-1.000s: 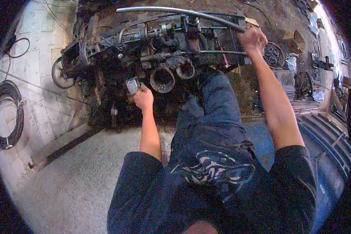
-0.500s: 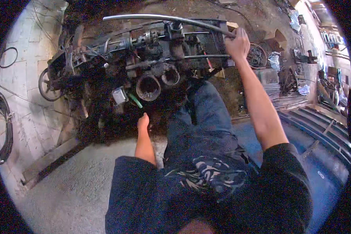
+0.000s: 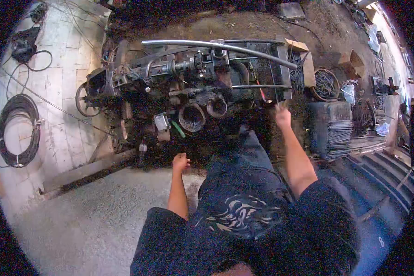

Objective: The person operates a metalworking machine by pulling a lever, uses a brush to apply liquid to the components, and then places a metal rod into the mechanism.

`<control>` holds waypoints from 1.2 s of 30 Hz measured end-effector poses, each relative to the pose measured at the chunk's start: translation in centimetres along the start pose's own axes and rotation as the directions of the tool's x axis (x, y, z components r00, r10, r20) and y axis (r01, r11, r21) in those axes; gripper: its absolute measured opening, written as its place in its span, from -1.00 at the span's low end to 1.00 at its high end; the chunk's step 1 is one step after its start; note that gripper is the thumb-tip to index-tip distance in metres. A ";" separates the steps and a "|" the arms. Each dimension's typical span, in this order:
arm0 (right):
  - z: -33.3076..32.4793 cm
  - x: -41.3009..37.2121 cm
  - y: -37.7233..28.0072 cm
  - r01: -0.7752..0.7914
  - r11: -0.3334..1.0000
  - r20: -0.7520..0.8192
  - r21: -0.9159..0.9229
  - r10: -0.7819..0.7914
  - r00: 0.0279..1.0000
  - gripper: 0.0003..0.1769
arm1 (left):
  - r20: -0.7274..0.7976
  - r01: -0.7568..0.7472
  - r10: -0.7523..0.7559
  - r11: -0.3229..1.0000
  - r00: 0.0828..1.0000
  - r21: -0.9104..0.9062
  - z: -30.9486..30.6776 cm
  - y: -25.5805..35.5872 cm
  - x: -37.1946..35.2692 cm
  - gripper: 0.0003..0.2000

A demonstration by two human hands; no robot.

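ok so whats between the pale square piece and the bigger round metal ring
In the head view, a slanting green handle-like piece lies between the pale square piece and the bigger ring.

Head view, forward and down over hands (image 3: 181,162)

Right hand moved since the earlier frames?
Yes, down the view: earlier the right hand gripped the curved rod by its end, above the straight lower bar; now it is off the rod, below that bar.
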State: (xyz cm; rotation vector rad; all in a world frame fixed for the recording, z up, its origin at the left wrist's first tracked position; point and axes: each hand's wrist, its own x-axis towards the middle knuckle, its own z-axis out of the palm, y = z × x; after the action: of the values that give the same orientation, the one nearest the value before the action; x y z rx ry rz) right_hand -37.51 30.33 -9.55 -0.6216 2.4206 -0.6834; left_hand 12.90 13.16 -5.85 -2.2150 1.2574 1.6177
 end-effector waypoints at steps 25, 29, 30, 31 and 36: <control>9.5 -14.7 -22.7 0.149 0.979 0.306 0.136 -0.185 0.934 -0.83 | -0.560 -0.481 0.344 0.869 0.754 -0.114 -35.6 7.1 13.1 -0.81; 11.2 -18.5 -44.7 0.157 0.902 0.447 0.402 -0.343 0.826 -0.48 | -0.696 -0.446 0.448 0.872 0.561 0.202 -45.1 16.8 13.3 -0.74; 12.6 -19.3 -47.5 0.309 0.877 0.419 0.368 -0.453 0.787 -0.48 | -0.754 -0.541 0.490 0.813 0.437 0.215 -46.3 18.8 13.1 -0.72; 14.0 -20.2 -49.8 0.455 0.830 0.399 0.323 -0.556 0.729 -0.48 | -0.764 -0.592 0.515 0.775 0.389 0.221 -47.9 20.2 13.7 -0.69; 21.6 -22.5 -60.7 0.443 0.853 0.407 0.276 -0.521 0.750 -0.52 | -0.678 -0.518 0.681 0.700 0.277 0.491 -54.0 25.3 16.4 -0.67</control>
State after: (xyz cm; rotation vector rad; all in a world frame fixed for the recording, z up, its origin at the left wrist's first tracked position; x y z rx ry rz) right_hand 9.17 -10.78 18.46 -1.2180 1.7318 -0.8120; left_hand 36.68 -41.00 12.08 -2.5967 2.6452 0.2698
